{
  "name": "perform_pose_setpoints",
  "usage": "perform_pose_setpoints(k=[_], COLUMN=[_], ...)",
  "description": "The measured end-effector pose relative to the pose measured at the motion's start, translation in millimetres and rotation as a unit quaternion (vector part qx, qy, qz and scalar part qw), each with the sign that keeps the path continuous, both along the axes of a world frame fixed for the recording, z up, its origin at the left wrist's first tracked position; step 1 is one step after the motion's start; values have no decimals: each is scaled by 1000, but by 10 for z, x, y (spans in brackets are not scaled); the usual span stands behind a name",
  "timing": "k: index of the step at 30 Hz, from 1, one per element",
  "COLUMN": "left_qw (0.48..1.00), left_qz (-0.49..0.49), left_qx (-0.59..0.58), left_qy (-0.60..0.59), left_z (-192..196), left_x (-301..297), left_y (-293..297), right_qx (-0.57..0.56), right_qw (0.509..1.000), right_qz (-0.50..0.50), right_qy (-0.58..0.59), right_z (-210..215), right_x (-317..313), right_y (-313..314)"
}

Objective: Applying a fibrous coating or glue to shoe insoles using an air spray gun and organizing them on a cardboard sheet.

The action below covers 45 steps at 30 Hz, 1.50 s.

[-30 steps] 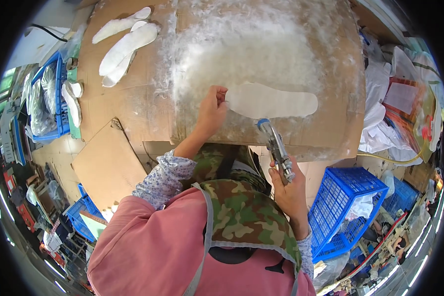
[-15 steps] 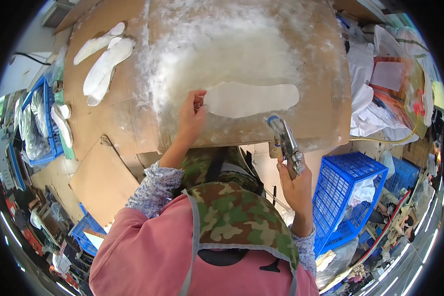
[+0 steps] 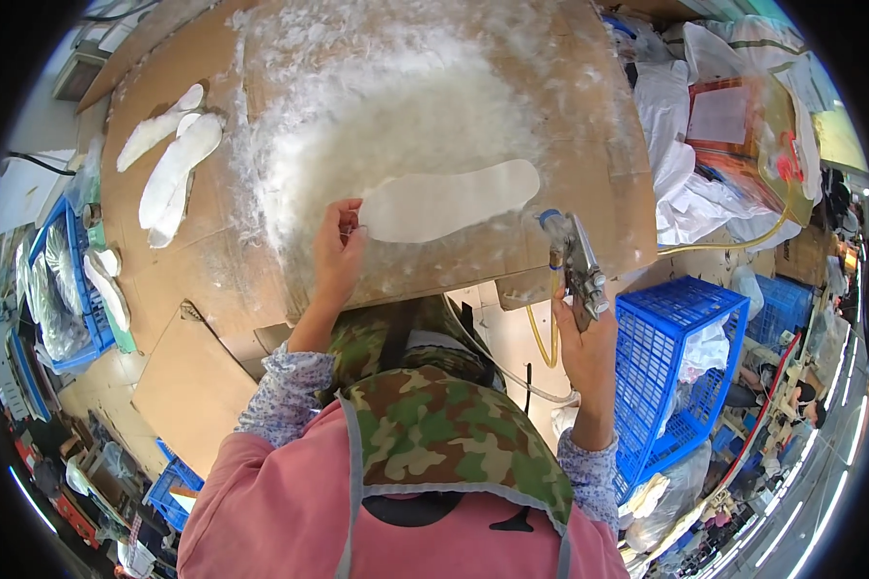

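Observation:
A flat white insole point(image 3: 451, 200) lies on the cardboard-covered table, or just above it; I cannot tell which. My left hand point(image 3: 338, 253) is closed at its left end, thumb and fingers pinching the edge. In my right hand point(image 3: 586, 333) is a metal spray gun point(image 3: 583, 270) with a blue-ringed front, held at the table's front edge, right of the insole and apart from it. The gun's nozzle points up toward the table; my grip partly hides its handle. A yellow hose point(image 3: 553, 338) hangs beside the gun.
White residue coats the cardboard tabletop point(image 3: 589, 203). Several fluffy white insoles point(image 3: 179, 172) lie at the table's far left. A blue crate point(image 3: 681, 376) stands right of my right arm, another crate point(image 3: 72, 280) at the left. White plastic sheeting point(image 3: 671, 164) lies beyond the table's right side.
The view has turned a little, so the table and insole appear shifted left. The spray gun has moved right, away from the insole. My left hand stays at the insole's end.

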<state>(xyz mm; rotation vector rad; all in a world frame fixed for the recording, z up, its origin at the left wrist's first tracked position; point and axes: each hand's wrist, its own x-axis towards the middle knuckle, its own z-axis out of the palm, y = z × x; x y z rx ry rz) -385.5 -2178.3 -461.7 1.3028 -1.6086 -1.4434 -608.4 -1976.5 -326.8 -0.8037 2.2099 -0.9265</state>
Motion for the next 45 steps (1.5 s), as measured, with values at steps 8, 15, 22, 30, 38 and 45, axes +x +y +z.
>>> perform_pose_setpoints(k=[8, 15, 22, 30, 38, 45], left_qw=[1000, 1000, 1000, 1000, 999, 999], left_qz=[-7, -2, -2, 10, 10, 6], left_qx=[9, -14, -19, -21, -30, -15], left_qy=[9, -19, -1, -5, -9, 49], left_z=[-7, -50, -74, -58, 120, 419], left_x=[54, 35, 34, 34, -65, -108], left_y=[0, -11, -6, 28, 64, 104], right_qx=[16, 43, 35, 53, -5, 57], right_qw=[1000, 994, 980, 984, 996, 997], right_qz=[0, 90, 159, 144, 80, 6], right_qy=[12, -36, -116, -94, -24, -42], right_z=[11, 27, 74, 63, -32, 0], right_x=[-24, 222, 509, 364, 11, -282], right_y=[-13, -81, -180, -133, 35, 96])
